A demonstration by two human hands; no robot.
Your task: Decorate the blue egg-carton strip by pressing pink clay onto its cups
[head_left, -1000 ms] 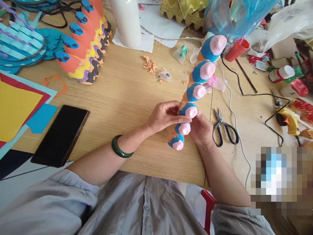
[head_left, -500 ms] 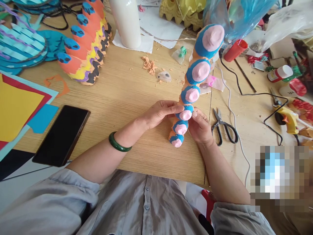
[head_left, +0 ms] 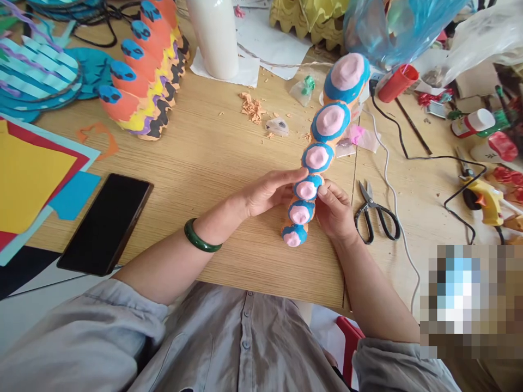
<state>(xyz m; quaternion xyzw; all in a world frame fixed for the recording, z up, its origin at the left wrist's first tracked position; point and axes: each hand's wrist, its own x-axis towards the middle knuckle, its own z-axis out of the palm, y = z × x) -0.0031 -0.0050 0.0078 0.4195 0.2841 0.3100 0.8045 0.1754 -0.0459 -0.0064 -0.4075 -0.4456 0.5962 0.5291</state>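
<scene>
A person's left hand (head_left: 265,193) and right hand (head_left: 335,213) close on either side of an orange strip (head_left: 316,158) of blue-and-pink bumps near its lower end, seemingly steadying it as it slants up off the wooden table (head_left: 229,158). Scissors (head_left: 376,215) lie just beside the right hand.

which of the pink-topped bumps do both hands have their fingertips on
The third bump from the near end of the painted strip: the left hand's forefinger tip rests at its upper edge and the right hand's thumb at its right side.
</scene>
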